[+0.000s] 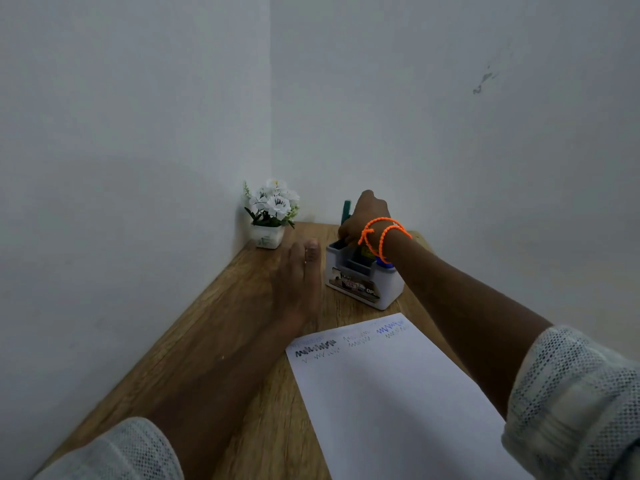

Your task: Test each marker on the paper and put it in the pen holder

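A white sheet of paper (391, 393) lies on the wooden table, with several scribbles in black, grey and blue along its far edge. Beyond it stands a white pen holder (363, 282) with a blue-capped item in its right compartment. My right hand (363, 216), with orange cords on the wrist, hovers over the holder and grips a green marker (346, 211) that points down into it. My left hand (298, 275) rests flat on the table just left of the holder, fingers straight.
A small white pot of white flowers (272, 213) stands in the far corner where two pale walls meet. The table (221, 341) narrows toward that corner; its left edge runs along the wall.
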